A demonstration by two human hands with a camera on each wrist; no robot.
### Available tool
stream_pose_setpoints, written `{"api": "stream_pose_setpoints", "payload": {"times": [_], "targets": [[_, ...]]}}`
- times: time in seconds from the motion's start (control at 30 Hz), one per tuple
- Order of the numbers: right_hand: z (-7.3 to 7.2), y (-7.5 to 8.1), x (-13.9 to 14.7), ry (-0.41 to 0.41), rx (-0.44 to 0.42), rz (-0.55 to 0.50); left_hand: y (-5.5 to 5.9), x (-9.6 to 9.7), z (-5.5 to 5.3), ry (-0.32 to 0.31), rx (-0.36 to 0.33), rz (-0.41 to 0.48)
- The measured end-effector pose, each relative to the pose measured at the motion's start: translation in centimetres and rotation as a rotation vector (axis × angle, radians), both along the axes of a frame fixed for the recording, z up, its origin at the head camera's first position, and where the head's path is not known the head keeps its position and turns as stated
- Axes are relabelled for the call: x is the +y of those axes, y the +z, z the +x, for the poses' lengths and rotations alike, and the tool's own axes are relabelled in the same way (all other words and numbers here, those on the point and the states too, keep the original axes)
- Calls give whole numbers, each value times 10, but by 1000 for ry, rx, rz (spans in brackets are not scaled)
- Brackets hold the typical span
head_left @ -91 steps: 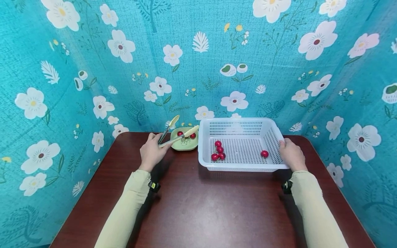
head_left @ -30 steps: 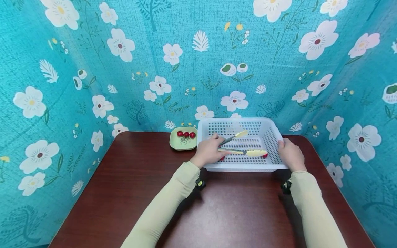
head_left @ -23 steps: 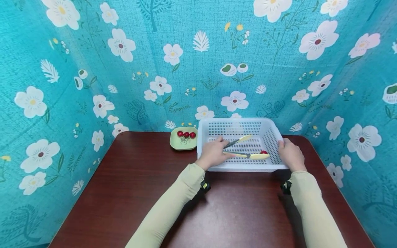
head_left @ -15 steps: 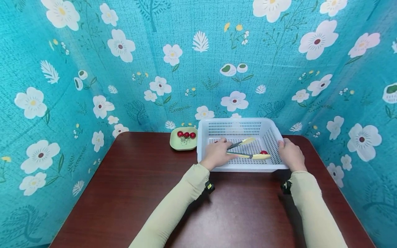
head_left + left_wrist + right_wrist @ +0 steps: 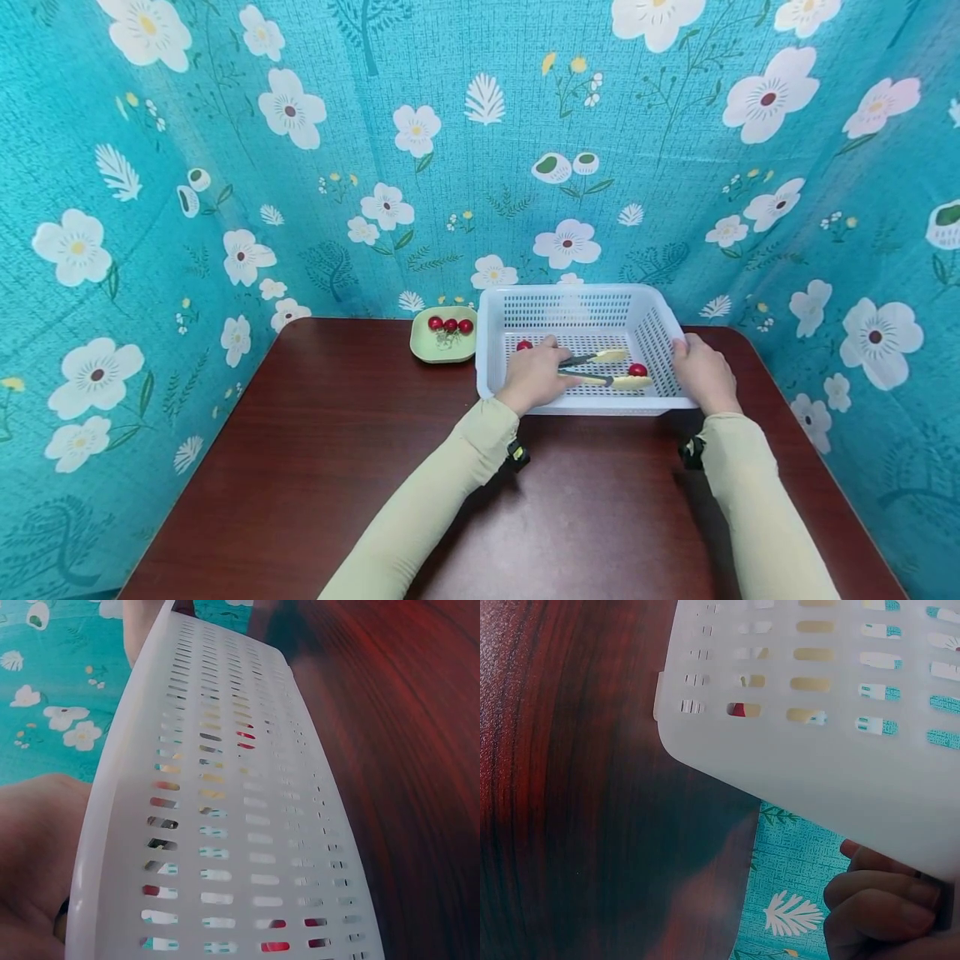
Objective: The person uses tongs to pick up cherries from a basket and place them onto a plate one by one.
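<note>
My left hand (image 5: 535,377) grips a pair of tongs (image 5: 632,382) with dark arms and cream tips, reaching over the near rim into a white perforated basket (image 5: 573,291). The spread tips lie either side of a small round red fruit (image 5: 637,370) at the basket's right. Another red fruit (image 5: 524,345) shows behind the left hand; others there are hidden by it. My right hand (image 5: 705,375) holds the basket's right rim. In the right wrist view its fingers (image 5: 874,900) curl by the basket's corner. The left wrist view shows the basket's slotted near wall (image 5: 259,817).
Left of the basket, close beside it, stands a small green dish (image 5: 442,357) holding 3 red fruits (image 5: 451,325). The brown table (image 5: 585,500) ends at the back against a blue flowered cloth (image 5: 450,192).
My left hand has carried the tongs from the green dish, where a third red fruit now lies, right into the basket. Lately the tongs' tips have drawn closer around the right-hand fruit. The right hand stays put.
</note>
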State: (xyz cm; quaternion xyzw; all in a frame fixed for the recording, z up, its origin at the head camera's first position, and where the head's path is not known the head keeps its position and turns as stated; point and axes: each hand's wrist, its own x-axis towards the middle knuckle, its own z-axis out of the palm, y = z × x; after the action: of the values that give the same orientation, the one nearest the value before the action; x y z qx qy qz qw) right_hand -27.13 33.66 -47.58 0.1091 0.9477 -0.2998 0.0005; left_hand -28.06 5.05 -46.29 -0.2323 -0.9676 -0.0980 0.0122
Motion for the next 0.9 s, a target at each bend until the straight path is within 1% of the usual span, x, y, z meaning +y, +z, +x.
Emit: {"api": "stream_pose_setpoints", "payload": {"times": [0.17, 0.3, 0.47, 0.9], "targets": [[-1, -1, 1, -1, 8, 12, 0, 4, 1, 9, 10, -3], [-2, -2, 1, -3, -3, 8, -1, 8, 1, 5, 13, -2], [-2, -1, 1, -1, 2, 10, -3, 11, 0, 9, 32, 0], [-2, -2, 1, 8, 17, 13, -5, 10, 2, 13, 44, 23]]}}
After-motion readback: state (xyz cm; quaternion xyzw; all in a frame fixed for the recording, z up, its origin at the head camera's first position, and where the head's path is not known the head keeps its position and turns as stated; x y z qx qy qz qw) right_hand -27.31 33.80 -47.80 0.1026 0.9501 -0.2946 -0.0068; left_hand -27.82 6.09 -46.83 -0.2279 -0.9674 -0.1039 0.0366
